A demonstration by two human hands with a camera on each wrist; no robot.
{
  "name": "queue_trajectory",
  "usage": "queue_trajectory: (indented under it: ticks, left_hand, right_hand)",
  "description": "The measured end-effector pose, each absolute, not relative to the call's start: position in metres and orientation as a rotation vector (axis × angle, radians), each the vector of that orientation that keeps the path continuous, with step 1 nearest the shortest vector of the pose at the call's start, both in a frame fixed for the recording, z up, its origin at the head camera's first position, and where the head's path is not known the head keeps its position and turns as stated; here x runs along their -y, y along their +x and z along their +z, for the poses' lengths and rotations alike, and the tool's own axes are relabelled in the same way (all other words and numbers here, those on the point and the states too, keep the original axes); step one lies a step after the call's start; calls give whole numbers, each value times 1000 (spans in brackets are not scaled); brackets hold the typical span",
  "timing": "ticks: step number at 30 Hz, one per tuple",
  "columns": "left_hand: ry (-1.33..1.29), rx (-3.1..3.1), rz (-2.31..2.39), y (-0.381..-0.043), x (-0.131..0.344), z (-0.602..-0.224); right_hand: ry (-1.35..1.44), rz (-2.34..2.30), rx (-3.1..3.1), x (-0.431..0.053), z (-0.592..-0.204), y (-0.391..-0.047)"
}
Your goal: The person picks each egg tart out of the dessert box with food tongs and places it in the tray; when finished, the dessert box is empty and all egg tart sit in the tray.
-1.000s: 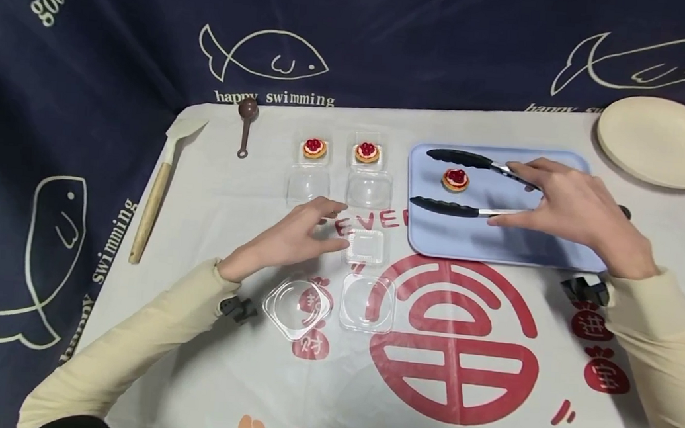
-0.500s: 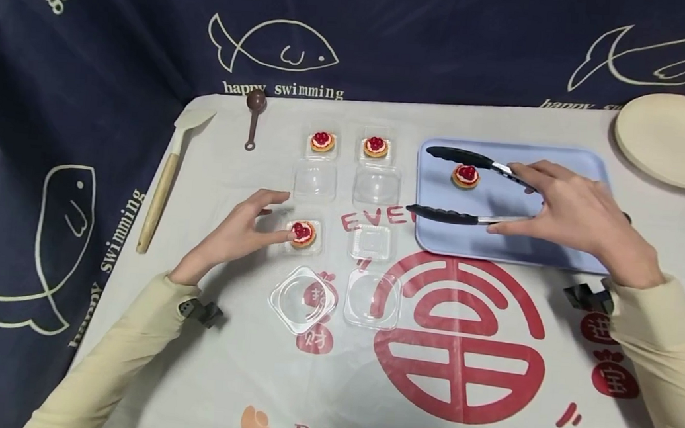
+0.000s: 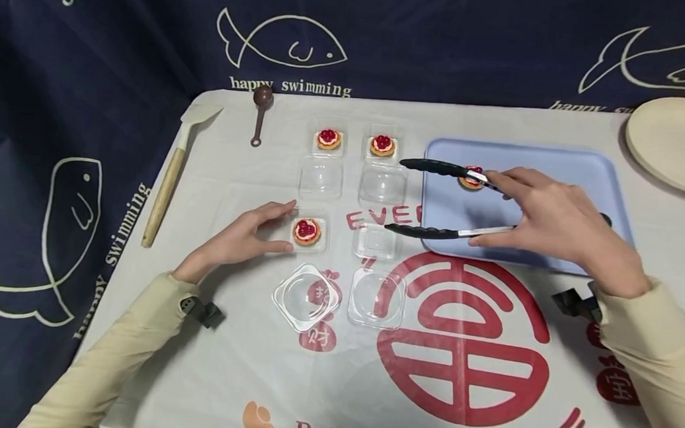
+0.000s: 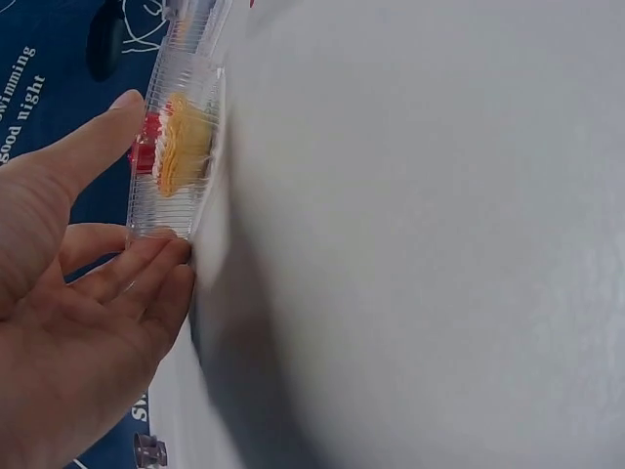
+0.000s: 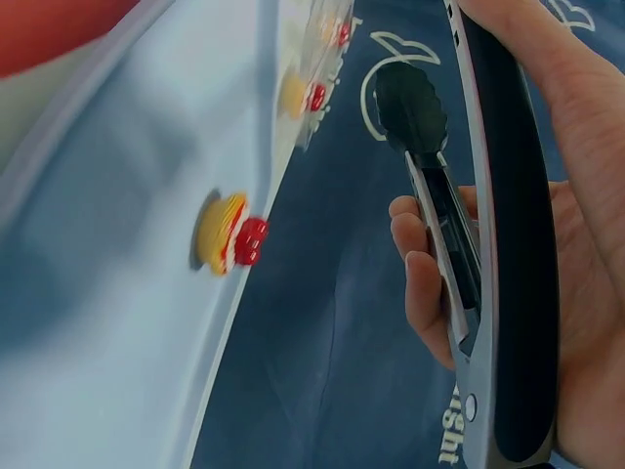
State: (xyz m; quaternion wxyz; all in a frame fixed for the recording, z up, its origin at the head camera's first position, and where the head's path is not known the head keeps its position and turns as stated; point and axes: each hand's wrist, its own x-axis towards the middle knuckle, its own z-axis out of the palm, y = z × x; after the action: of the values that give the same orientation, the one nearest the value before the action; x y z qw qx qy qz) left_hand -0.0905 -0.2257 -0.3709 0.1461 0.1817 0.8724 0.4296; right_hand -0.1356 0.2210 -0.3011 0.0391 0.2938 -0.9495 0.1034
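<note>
My left hand [image 3: 239, 236] lies beside a clear hinged box [image 3: 323, 238] holding a berry tart [image 3: 305, 231]. Its thumb and fingers are extended, with fingertips at the box's left side and lower corner in the left wrist view. My right hand [image 3: 562, 223] grips black-tipped tongs [image 3: 435, 167] whose arms are spread wide, with nothing between their tips. Above the blue tray [image 3: 537, 158], the upper tong arm partly hides another tart [image 5: 223, 236]. The tong tips reach left past the tray's edge, the lower one near a vacant clear box [image 3: 370, 241].
At the back are two clear boxes with tarts [image 3: 328, 140], their lids [image 3: 321, 179] folded toward me. More lids [image 3: 305, 297] lie in front. A spatula [image 3: 168, 182] and brown scoop [image 3: 260, 112] lie left; a cream plate [image 3: 681, 145] stands far right.
My left hand has drawn back left from over the near-left box, uncovering its tart, and stays at its side. The held tongs have shifted left and slightly toward me.
</note>
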Motion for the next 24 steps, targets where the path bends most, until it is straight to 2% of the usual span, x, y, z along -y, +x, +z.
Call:
queue_trajectory:
  ticks: [24]
  left_hand:
    - [455,-2517,1256,-101,224,-370]
  right_hand:
    - [1393,293,2829,-111,-298,-145]
